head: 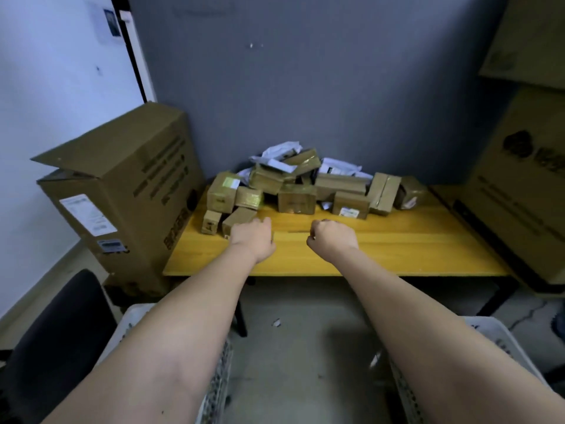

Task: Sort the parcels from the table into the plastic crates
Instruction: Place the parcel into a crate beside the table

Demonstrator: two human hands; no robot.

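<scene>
Head view: both bare arms are reaching out over the yellow table [397, 252]. The left hand [252, 238] is hovering at the front of the pile, its back to the camera, just beside a small box [237, 220]; its fingers are hidden, so I cannot tell whether they are touching or gripping it. The right hand [331, 235] is hanging over bare tabletop with fingers curled into a loose fist, holding nothing. The parcels [305, 185], brown boxes and white mailers, are lying heaped against the grey wall [305, 87] at the table's far edge. Two white crates are showing under the forearms: left crate [131, 319], right crate [495, 335]. Large cartons [128, 185] are standing on either side.
</scene>
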